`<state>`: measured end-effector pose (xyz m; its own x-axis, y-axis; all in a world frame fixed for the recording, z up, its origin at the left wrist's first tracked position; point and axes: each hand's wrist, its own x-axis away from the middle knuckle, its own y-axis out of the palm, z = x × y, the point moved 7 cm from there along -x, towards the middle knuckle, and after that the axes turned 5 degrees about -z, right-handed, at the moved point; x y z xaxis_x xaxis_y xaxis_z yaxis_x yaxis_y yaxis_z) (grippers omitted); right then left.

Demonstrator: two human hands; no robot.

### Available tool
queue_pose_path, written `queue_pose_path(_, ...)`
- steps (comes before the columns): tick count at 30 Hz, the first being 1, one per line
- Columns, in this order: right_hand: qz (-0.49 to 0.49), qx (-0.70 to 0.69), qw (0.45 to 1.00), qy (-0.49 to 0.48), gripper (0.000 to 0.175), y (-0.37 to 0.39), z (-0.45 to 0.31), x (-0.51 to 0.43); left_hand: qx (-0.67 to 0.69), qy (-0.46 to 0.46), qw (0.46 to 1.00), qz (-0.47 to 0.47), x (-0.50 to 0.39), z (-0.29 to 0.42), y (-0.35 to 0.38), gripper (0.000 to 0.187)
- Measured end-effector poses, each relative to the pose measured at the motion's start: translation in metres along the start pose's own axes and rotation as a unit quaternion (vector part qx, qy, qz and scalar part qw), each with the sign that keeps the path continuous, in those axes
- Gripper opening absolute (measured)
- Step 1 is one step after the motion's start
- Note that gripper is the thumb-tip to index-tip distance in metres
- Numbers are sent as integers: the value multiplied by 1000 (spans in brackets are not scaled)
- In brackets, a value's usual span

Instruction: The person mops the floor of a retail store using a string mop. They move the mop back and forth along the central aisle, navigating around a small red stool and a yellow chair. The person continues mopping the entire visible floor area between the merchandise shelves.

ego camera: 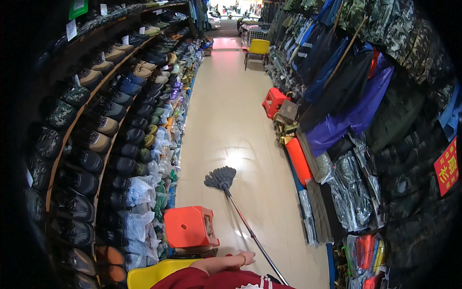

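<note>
My left hand (248,257), with a bracelet at the wrist, reaches across the bottom of the view, with a narrow gap between it and the mop's pole. Its fingers are too small and foreshortened to show whether they are spread or closed. My right hand is out of view. The mop (244,221) has dark grey strands (221,177) lying on the tiled floor. Its metal pole slants down to the right and leaves at the bottom edge beside my dark red clothing. Whatever holds its upper end is hidden.
A red plastic stool (184,227) and a yellow chair (155,272) stand left. Shoe shelves (108,144) line that side; hanging clothes (346,119) and bagged garments (352,191) line the right. Farther along are another red stool (272,102) and yellow chair (259,47).
</note>
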<state>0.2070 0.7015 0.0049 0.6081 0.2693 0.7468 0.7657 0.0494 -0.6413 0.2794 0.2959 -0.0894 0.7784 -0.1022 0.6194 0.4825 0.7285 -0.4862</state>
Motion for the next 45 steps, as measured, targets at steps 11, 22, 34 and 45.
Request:
queue_pose_path(11, -151, 120, 972, 138, 29, 8, 58, -23, -17, 22, 998, 53, 4, -23, 23, 37)
queue_pose_path(22, 1, 103, 935, -339, 32, -49, -412, -200, 83, -54, 990, 103, 59, -31, -11, 31)
queue_pose_path(34, -19, 209, 932, -296, 16, -72, -355, -150, 66, -61, 993, 79, 51, -26, -2, 35)
queue_pose_path(45, -50, 319, 938, -125, 15, -156, -117, -21, 96, -78, 990, 64, 20, 7, -13, 92)
